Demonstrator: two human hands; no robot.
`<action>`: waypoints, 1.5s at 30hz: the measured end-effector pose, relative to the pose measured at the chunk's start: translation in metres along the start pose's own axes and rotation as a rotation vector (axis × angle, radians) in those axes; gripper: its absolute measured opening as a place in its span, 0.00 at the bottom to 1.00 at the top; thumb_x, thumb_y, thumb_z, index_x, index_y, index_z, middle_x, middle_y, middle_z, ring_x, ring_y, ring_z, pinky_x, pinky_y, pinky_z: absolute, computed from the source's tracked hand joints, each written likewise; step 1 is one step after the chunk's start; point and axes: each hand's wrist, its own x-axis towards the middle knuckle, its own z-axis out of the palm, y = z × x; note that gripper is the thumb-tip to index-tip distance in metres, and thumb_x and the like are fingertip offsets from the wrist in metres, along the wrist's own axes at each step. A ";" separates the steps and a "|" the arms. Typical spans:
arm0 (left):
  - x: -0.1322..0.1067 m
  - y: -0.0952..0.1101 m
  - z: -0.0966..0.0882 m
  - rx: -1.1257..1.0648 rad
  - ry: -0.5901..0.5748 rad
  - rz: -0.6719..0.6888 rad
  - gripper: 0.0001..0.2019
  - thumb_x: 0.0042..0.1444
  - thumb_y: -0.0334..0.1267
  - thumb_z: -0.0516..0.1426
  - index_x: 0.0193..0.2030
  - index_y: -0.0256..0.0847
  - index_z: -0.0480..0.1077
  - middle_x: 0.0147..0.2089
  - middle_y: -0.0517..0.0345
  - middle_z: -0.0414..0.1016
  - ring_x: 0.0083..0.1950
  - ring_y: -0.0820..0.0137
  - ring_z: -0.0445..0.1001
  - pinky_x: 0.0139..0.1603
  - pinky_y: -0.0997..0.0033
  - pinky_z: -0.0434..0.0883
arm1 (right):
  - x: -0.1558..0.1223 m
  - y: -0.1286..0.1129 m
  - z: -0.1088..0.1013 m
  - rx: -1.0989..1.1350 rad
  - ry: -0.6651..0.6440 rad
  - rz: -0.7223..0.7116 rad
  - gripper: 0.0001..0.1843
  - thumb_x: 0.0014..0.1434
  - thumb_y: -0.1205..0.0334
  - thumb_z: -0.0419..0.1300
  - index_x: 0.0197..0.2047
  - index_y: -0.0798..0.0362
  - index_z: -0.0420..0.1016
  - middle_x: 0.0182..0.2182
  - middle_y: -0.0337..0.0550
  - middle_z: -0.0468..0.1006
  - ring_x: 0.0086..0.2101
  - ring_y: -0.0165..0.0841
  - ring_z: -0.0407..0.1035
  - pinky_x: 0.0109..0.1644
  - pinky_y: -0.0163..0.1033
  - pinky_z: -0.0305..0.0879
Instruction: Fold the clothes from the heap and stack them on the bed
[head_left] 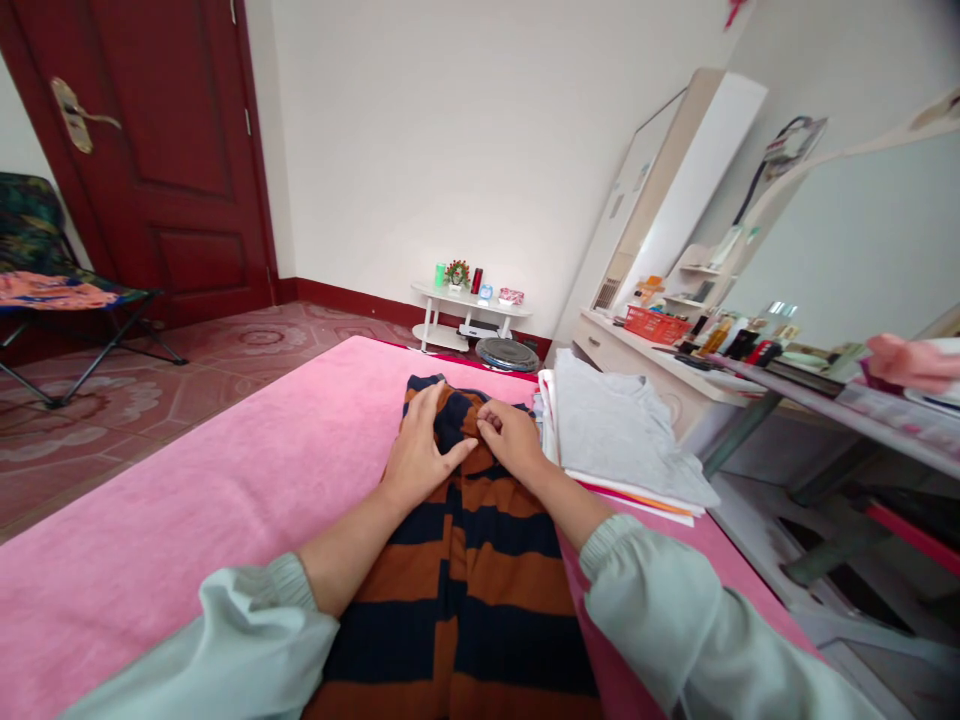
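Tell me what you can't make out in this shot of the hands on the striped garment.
Head view:
Top of the striped garment: covered by the flat left hand and the pinching right hand.
Its near end: cut off by the bottom edge.
Lower layers of the folded clothes stack: hidden under the top one.
Items on the white shelf: too small.

A pink towelling bed cover spreads across the bed. On its right edge lies a stack of folded clothes with a grey top. Beyond stand a dark red wooden door, a patterned folding chair, a low white shelf stand and a white dresser surface carrying a red plastic basket.
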 end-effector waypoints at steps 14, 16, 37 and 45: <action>-0.002 0.004 0.002 0.246 -0.365 0.280 0.13 0.52 0.30 0.57 0.44 0.44 0.73 0.39 0.55 0.74 0.44 0.64 0.70 0.44 0.64 0.63 | 0.023 0.061 -0.024 -0.272 -0.111 0.380 0.23 0.50 0.74 0.56 0.49 0.49 0.75 0.46 0.45 0.75 0.44 0.35 0.70 0.47 0.33 0.63; -0.004 0.006 0.001 0.268 -0.345 0.259 0.14 0.53 0.33 0.57 0.47 0.43 0.72 0.39 0.55 0.74 0.44 0.64 0.71 0.44 0.65 0.64 | 0.026 0.070 -0.025 -0.298 -0.162 0.409 0.21 0.48 0.73 0.59 0.45 0.49 0.78 0.43 0.45 0.77 0.43 0.36 0.72 0.45 0.33 0.64; 0.001 -0.013 -0.001 0.036 -0.032 -0.238 0.15 0.62 0.44 0.46 0.36 0.43 0.71 0.35 0.57 0.77 0.38 0.66 0.74 0.39 0.71 0.66 | 0.039 0.080 -0.035 -0.212 0.033 0.519 0.10 0.51 0.68 0.57 0.33 0.54 0.80 0.39 0.52 0.80 0.47 0.43 0.71 0.51 0.41 0.63; 0.008 -0.014 0.004 -0.343 -0.024 -0.234 0.09 0.55 0.44 0.55 0.34 0.40 0.71 0.33 0.59 0.76 0.37 0.67 0.75 0.41 0.70 0.69 | 0.065 0.093 -0.028 0.196 0.220 0.763 0.11 0.59 0.69 0.49 0.34 0.59 0.73 0.20 0.48 0.77 0.24 0.35 0.75 0.28 0.36 0.72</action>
